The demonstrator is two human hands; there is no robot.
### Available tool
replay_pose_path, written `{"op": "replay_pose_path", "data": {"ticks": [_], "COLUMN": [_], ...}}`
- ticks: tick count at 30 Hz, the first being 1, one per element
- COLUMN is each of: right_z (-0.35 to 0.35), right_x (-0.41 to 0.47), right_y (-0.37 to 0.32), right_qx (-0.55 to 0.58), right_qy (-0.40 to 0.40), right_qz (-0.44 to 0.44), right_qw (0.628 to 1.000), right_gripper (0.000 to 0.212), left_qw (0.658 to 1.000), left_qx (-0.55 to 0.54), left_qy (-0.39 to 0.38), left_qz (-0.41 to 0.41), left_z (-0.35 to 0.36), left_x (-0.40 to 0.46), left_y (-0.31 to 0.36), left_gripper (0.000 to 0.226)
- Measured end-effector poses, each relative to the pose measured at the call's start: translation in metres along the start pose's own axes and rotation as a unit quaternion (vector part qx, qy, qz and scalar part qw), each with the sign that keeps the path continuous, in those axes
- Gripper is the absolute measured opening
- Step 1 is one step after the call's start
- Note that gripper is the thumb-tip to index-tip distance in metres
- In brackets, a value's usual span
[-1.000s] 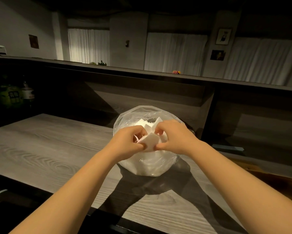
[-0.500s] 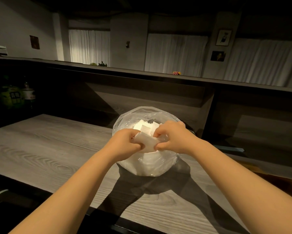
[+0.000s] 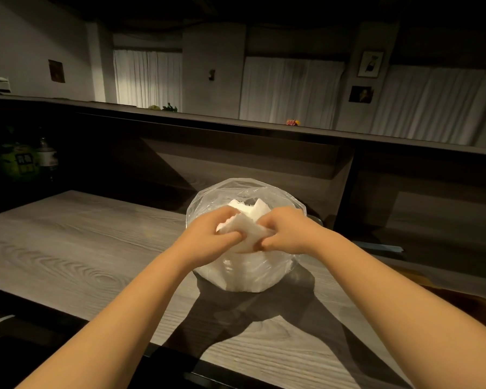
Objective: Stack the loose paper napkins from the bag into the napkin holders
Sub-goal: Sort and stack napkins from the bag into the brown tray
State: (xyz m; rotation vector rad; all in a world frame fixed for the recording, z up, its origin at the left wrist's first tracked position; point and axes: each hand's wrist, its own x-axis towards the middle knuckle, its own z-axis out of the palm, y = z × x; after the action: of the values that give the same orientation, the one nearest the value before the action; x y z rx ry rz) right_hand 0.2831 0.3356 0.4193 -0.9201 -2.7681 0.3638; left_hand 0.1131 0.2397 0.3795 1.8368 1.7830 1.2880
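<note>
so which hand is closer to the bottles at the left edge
Left. The left hand grips the napkin wad on the side toward the bottles; the right hand grips its far side.

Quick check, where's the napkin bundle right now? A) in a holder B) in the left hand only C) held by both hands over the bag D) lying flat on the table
C: the left hand and right hand both pinch the napkin bundle above the open bag.

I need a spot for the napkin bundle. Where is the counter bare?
Left of the bag, the counter is bare up to the bottles. Both hands crowd the bag's mouth, gripping napkins.
</note>
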Motion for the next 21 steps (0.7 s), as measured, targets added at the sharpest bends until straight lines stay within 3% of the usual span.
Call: {"op": "replay_pose_path", "data": {"ticks": [3,5,7,9,12,16,19,21], "right_z": [-0.014,-0.023,-0.031,-0.037,-0.043,-0.036,-0.023,-0.012], "right_x": [-0.003,-0.005,-0.006,-0.009,-0.018,-0.042,-0.064,-0.077], "right_y": [0.004,0.007,0.008,0.007,0.006,0.015,0.026,0.037], "right_qx": [0.175,0.298,0.395,0.481,0.549,0.627,0.656,0.659], "right_qy": [0.109,0.185,0.232,0.256,0.285,0.288,0.294,0.313], "right_qz": [0.005,0.002,-0.003,-0.001,0.013,0.03,0.065,0.116], "right_qw": [0.979,0.936,0.889,0.838,0.786,0.723,0.692,0.674], "right_gripper": [0.01,0.016,0.027,0.039,0.021,0.023,0.024,0.025], "left_qw": [0.988,0.97,0.958,0.949,0.939,0.906,0.867,0.882], "left_qx": [-0.092,-0.152,-0.2,-0.247,-0.293,-0.401,-0.485,-0.454], "left_qy": [0.119,0.189,0.206,0.197,0.18,0.128,0.047,0.015], "left_qz": [0.021,0.019,0.008,0.005,0.0,-0.047,-0.1,-0.123], "left_z": [-0.001,0.0,0.002,0.008,0.023,0.052,0.083,0.106], "left_x": [-0.001,0.001,0.005,0.01,0.013,0.012,0.009,0.008], "left_y": [0.007,0.014,0.022,0.031,0.048,0.069,0.083,0.089], "left_gripper": [0.014,0.014,0.012,0.012,0.015,0.045,0.03,0.019]}}
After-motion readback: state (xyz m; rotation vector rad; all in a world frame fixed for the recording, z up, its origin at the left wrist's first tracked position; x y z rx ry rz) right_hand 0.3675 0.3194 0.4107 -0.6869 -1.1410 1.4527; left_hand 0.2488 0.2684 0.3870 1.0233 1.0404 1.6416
